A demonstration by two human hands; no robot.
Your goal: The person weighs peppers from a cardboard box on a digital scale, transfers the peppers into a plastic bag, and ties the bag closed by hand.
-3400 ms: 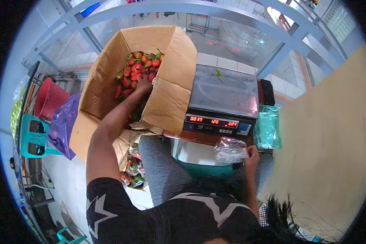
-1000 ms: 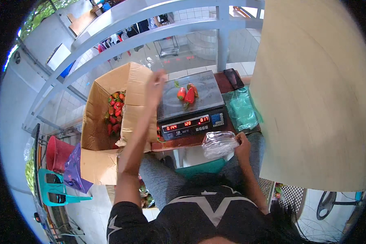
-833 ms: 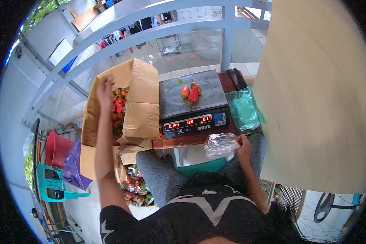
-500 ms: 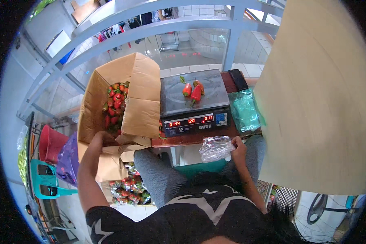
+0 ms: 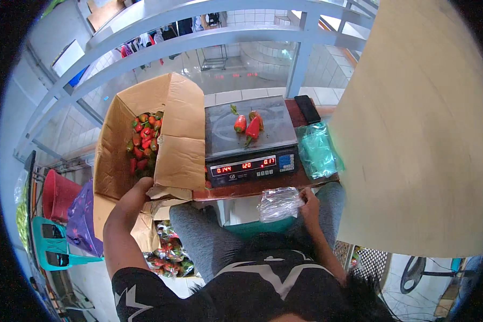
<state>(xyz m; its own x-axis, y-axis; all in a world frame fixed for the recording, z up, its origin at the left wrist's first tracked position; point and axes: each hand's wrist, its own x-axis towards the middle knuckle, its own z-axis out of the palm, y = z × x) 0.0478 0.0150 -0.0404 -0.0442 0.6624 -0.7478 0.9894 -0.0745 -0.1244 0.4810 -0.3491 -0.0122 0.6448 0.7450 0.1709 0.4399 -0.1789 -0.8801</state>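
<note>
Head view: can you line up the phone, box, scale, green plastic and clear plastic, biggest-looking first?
1. Box
2. Scale
3. Green plastic
4. Clear plastic, partly under a hand
5. Phone

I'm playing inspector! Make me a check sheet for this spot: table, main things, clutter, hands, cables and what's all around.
Surface: brown table, with the scale on it.
Main things: three peppers on the scale; more in the open box to its left.
Clutter: green plastic and a black phone-like slab right of the scale; bagged peppers below, near the left leg.
Hands: left hand at the box's near edge, fingertips hidden; right hand holds clear bags.
Cables: nothing plainly seen.
Surroundings: grey railing beyond the table; tan board at right; red bucket, purple bag and teal chair at left.
</note>
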